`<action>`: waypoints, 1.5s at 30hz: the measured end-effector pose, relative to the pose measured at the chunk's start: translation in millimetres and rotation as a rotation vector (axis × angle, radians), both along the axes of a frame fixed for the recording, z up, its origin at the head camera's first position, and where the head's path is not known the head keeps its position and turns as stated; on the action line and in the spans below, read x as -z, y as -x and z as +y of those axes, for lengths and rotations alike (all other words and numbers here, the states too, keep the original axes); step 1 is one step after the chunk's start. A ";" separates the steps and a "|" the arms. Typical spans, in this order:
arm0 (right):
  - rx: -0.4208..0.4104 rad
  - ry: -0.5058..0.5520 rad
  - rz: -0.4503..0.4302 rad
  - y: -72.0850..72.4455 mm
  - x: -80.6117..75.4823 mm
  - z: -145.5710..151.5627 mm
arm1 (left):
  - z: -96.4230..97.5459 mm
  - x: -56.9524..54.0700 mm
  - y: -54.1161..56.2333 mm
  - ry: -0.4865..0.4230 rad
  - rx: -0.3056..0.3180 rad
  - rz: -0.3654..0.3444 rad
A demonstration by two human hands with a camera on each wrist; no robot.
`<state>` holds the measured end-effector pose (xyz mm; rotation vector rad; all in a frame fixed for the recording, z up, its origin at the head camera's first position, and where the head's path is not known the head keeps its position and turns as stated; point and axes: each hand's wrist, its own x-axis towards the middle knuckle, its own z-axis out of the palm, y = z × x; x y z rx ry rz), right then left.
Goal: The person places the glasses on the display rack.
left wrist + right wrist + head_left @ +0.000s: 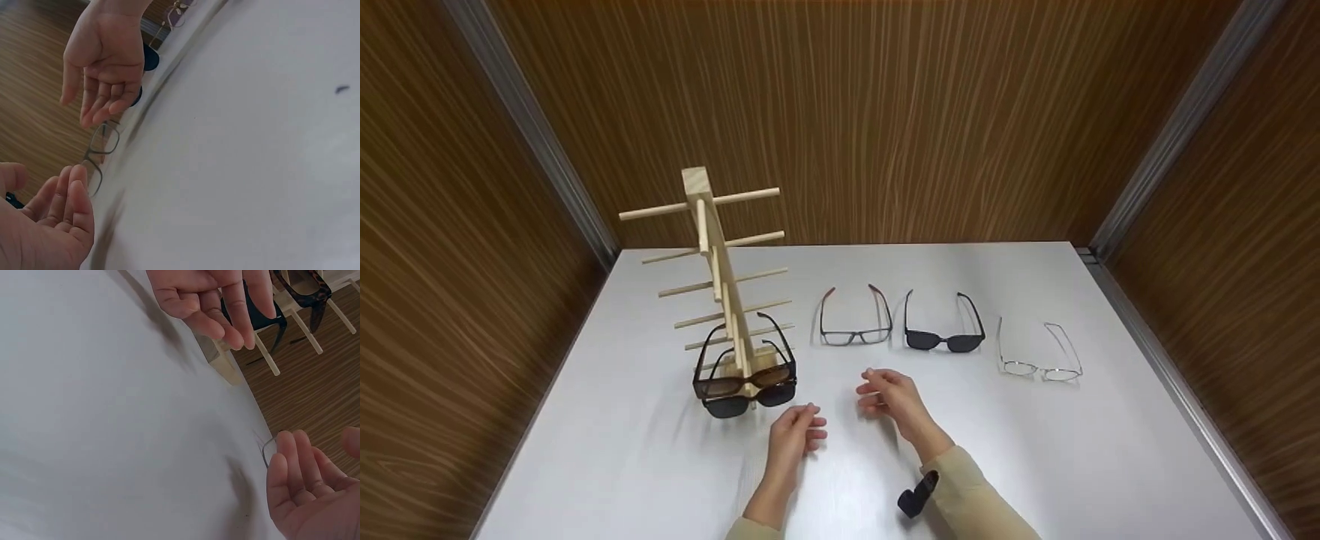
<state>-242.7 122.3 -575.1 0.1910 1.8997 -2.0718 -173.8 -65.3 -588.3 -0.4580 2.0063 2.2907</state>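
My left hand point(793, 439) hovers over the table just right of the wooden glasses rack, fingers loosely bent around nothing. To its right, my right hand point(894, 401) is also in the air with relaxed fingers and holds nothing. The rack point(727, 300) carries two pairs on its lower pegs: brown-tinted sunglasses point(725, 387) above black sunglasses point(727, 407). Clear-lens glasses point(840, 337) with reddish temple tips lie beyond the right hand. Beside them are dark sunglasses point(943, 342), then thin wire-framed glasses point(1041, 372) farther right. Both palms show in the left wrist view.
The white table point(1035, 465) is bounded by wood-patterned panels point(885, 120) at the back and sides. Bare pegs point(746, 196) stick out from the rack's upper part. A black strap device point(919, 495) sits at the right sleeve.
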 end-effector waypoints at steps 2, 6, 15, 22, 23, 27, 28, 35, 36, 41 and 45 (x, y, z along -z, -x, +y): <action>0.030 -0.003 -0.005 1.5 0.0 0.4 | 5.4 0.9 4.0 -0.002 0.001 0.020; 0.090 -0.005 -0.008 3.7 -1.4 2.0 | 15.1 4.8 11.5 -0.011 0.007 0.055; 0.213 0.016 0.034 9.5 -2.7 6.4 | 30.9 -24.1 13.3 0.006 0.031 0.122; 0.265 0.068 0.045 15.6 0.9 11.2 | 37.7 -23.5 24.5 0.008 0.025 0.189; 0.272 0.081 0.047 16.4 1.5 11.7 | 38.9 -23.7 26.5 0.002 0.012 0.196; 0.283 0.139 0.043 19.7 3.9 12.3 | 43.7 -25.8 33.8 -0.041 -0.034 0.209; 0.288 0.157 0.035 20.7 4.3 12.2 | 44.7 -26.3 35.6 -0.054 -0.044 0.212; 0.314 0.257 -0.025 28.0 7.5 12.5 | 47.8 -27.7 45.4 -0.090 -0.086 0.224; 0.310 0.266 -0.030 29.0 7.8 12.8 | 48.1 -26.9 46.8 -0.095 -0.087 0.228; 0.284 0.311 -0.064 34.6 9.0 13.6 | 50.1 -23.7 56.2 -0.120 -0.109 0.247; 0.259 0.356 -0.085 40.7 9.5 14.0 | 50.0 -18.0 68.1 -0.135 -0.126 0.242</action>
